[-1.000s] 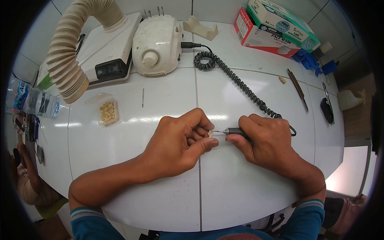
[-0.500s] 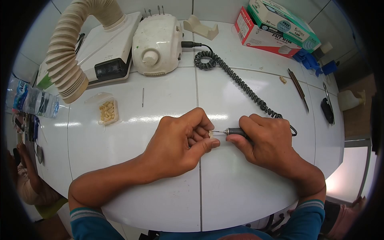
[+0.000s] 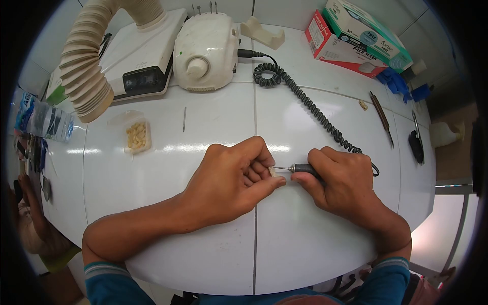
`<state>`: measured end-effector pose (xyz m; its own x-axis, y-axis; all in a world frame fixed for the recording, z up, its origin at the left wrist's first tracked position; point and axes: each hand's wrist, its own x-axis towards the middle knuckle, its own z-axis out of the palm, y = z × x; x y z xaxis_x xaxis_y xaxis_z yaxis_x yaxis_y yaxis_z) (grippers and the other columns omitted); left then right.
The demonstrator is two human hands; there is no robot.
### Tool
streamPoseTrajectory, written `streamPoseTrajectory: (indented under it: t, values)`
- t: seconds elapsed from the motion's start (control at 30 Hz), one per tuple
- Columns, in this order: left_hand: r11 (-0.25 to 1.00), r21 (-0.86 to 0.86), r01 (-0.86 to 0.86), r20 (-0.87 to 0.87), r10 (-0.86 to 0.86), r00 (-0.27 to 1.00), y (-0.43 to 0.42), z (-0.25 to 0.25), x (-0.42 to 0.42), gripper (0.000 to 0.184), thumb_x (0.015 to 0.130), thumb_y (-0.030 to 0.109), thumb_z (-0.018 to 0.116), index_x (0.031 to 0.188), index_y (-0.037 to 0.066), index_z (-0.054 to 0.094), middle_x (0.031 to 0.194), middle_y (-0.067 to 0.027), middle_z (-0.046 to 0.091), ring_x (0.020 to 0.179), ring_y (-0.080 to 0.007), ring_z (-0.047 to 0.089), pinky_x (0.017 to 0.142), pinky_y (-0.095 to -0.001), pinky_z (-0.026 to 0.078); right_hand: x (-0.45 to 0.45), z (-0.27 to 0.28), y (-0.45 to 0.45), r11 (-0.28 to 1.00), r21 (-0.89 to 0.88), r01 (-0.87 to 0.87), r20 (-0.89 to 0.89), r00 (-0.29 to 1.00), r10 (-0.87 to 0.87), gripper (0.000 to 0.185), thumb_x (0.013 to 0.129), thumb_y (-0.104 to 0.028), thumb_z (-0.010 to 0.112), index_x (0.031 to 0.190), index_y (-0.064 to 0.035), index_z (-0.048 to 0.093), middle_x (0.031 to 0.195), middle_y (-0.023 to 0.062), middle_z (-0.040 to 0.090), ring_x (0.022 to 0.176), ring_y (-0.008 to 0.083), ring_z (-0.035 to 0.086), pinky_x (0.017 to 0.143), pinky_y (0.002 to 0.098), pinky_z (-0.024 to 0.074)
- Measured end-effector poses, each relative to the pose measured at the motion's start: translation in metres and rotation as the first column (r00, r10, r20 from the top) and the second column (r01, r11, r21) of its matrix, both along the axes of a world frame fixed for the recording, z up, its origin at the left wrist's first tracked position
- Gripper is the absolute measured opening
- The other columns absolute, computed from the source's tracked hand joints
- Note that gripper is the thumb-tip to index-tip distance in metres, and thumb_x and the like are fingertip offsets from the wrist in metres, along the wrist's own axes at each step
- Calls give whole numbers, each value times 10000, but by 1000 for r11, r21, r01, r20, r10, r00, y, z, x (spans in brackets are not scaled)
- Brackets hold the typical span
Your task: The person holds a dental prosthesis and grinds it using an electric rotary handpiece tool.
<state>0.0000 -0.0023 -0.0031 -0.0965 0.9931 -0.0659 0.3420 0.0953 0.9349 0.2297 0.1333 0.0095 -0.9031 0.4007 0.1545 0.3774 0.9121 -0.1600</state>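
Between thumb and fingers, my left hand (image 3: 236,178) pinches a small whitish tooth-like piece (image 3: 273,172). My right hand (image 3: 338,178) is wrapped round a dark rotary handpiece (image 3: 306,169), whose thin metal bit (image 3: 283,168) points left and reaches the piece. From the handpiece a coiled black cord (image 3: 315,112) runs up to a white control box (image 3: 204,53) with a round knob. An open clear box of yellowish tooth-like pieces (image 3: 137,137) lies left of my hands, and a thin metal bit (image 3: 184,119) lies on the table beyond them.
A ribbed hose (image 3: 84,66) hangs over a white machine (image 3: 140,56) at the back left. A water bottle (image 3: 46,118) lies at the left. Mask boxes (image 3: 351,46), a brown tool (image 3: 381,118) and a white cradle (image 3: 262,33) are farther back. Another person (image 3: 38,223) is at the far left.
The view has shifted slightly. My left thumb sits a little farther right, and the small piece appears slightly turned between my fingers.
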Motion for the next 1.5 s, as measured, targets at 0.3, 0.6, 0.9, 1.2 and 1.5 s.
streamPoseTrajectory:
  t: [0.3, 0.6, 0.9, 1.2, 1.5]
  values:
    - [1000, 8, -2, 6, 2, 1000, 1, -2, -1, 315, 952, 159, 940, 1038, -36, 707, 849, -70, 770, 759, -72, 739, 686, -225, 612, 0, -3, 0, 1000, 29, 4, -1, 1000, -4, 495, 1027, -552, 802, 848, -113, 661, 672, 28, 603, 484, 227, 583, 445, 396, 413]
    - [1000, -1, -6, 18, 6, 1000, 1, -3, -1, 314, 951, 151, 934, 1025, -47, 701, 847, -97, 783, 780, -95, 780, 685, -230, 636, -1, -3, 0, 999, 32, -3, 2, 1000, 3, 495, 1030, -563, 795, 853, -121, 660, 655, 28, 603, 470, 221, 575, 438, 394, 408]
    - [1000, -6, 3, 28, -3, 1000, 2, -2, -2, 310, 957, 150, 928, 1024, -50, 701, 843, -98, 786, 781, -94, 780, 688, -228, 636, -1, -3, 0, 999, 43, 2, 4, 1000, -2, 493, 1030, -562, 797, 851, -123, 661, 651, 26, 602, 460, 218, 568, 434, 393, 407]
    - [1000, -21, 4, 25, -3, 1000, 2, -1, -2, 314, 955, 153, 930, 1029, -49, 700, 847, -99, 786, 786, -93, 778, 689, -226, 632, -2, -2, -1, 999, 42, 0, 4, 1000, 0, 487, 1027, -555, 803, 854, -122, 663, 656, 27, 605, 460, 219, 569, 434, 393, 407]
    - [1000, -21, 1, 13, -1, 1000, 2, -2, -2, 311, 955, 153, 928, 1022, -42, 695, 847, -96, 782, 788, -96, 775, 692, -234, 635, -1, -2, 0, 999, 35, 4, -5, 1000, -4, 484, 1026, -550, 807, 845, -123, 670, 647, 21, 596, 456, 212, 566, 430, 391, 400]
